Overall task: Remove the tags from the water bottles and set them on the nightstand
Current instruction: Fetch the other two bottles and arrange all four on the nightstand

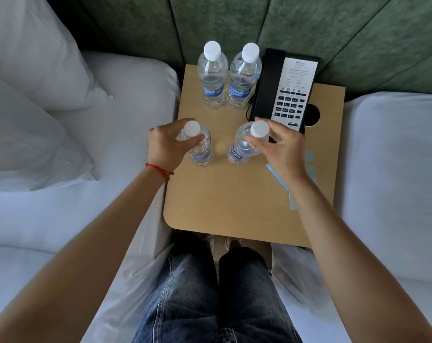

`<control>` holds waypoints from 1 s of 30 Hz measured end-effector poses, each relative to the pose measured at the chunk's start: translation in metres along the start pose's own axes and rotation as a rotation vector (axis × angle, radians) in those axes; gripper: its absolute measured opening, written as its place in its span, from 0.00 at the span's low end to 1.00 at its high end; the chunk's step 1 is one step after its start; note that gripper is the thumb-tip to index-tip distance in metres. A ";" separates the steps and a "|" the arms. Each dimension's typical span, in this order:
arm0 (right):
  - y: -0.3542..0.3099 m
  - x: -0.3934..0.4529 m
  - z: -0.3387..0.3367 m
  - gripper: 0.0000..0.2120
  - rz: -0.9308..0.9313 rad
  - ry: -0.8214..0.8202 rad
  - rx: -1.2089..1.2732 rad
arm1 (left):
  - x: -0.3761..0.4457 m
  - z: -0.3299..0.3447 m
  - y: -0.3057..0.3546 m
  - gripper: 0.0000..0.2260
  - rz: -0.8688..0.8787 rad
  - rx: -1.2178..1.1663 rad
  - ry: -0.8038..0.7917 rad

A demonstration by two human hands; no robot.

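Several clear water bottles with white caps and blue labels stand upright on the wooden nightstand [222, 194]. Two stand at the back: the back left bottle [212, 75] and the back right bottle [244, 76]. My left hand [165, 147] grips the neck of the front left bottle [200, 147]. My right hand [281, 149] grips the neck of the front right bottle [242, 147]. Both front bottles rest on the tabletop. Pale blue paper tags [294, 191] lie flat on the nightstand, partly hidden under my right forearm.
A black hotel telephone [284, 92] sits at the back right of the nightstand beside a round cable hole [312, 115]. White beds flank the nightstand on the left [86, 169] and right [395, 169]. A green padded headboard [234, 26] rises behind.
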State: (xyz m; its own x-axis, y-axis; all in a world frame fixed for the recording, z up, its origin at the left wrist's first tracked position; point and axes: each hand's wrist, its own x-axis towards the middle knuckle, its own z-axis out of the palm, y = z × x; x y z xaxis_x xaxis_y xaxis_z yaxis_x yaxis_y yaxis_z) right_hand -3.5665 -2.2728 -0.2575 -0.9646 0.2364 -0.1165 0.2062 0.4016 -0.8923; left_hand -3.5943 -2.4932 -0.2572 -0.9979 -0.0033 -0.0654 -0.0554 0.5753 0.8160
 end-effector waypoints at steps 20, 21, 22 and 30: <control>-0.012 0.082 0.026 0.21 -0.054 -0.107 -0.020 | 0.095 0.008 0.021 0.13 0.138 0.023 -0.092; -0.011 0.083 0.027 0.21 -0.063 -0.113 -0.035 | 0.096 0.007 0.021 0.13 0.137 0.020 -0.104; -0.010 0.084 0.027 0.22 -0.065 -0.116 -0.040 | 0.096 0.007 0.021 0.13 0.136 0.018 -0.120; -0.010 0.081 0.025 0.21 -0.064 -0.096 -0.076 | 0.090 0.005 0.017 0.17 0.086 0.004 -0.151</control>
State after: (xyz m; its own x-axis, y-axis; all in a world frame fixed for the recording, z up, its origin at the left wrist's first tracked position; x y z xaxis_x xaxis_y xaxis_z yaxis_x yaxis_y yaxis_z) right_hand -3.6510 -2.2799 -0.2692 -0.9867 0.1242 -0.1052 0.1525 0.4802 -0.8638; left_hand -3.6849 -2.4796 -0.2526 -0.9823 0.1690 -0.0811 0.0307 0.5717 0.8199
